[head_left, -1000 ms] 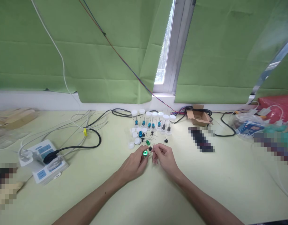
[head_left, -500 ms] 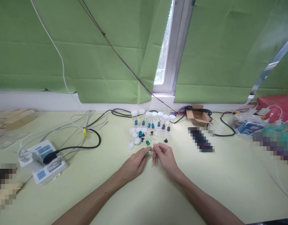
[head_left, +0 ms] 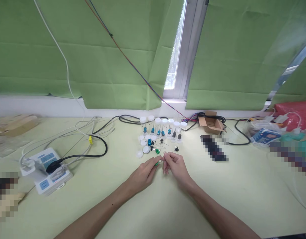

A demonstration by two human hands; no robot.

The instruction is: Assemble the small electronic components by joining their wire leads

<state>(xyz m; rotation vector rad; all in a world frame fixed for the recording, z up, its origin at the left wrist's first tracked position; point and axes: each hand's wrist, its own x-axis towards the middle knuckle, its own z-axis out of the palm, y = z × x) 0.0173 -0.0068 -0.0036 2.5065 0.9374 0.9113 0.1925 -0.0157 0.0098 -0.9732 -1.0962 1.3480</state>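
My left hand (head_left: 143, 172) is closed, with a small green part (head_left: 156, 163) pinched between thumb and index finger. A thin pale stem reaches from this part to my right hand (head_left: 176, 166), whose thumb and index finger are pinched at its other end. Both hands rest low over the table, fingertips almost touching. Just beyond them lies another green part (head_left: 157, 151). Loose black parts with thin metal stems, such as one black piece (head_left: 177, 149) to the right, lie around it. Blue pieces (head_left: 149, 142) and white caps (head_left: 146, 150) are grouped to the left.
Several clear vials (head_left: 163, 129) with white caps stand in a row behind, holding blue or black parts. A power strip (head_left: 47, 169) and cables are at left. An open cardboard box (head_left: 211, 123) and a blurred dark object (head_left: 214, 148) are at right.
Both hands keep almost the same pose, with the fingertips shifted only slightly. The whole view has moved a little; the parts and vials on the table stay put.
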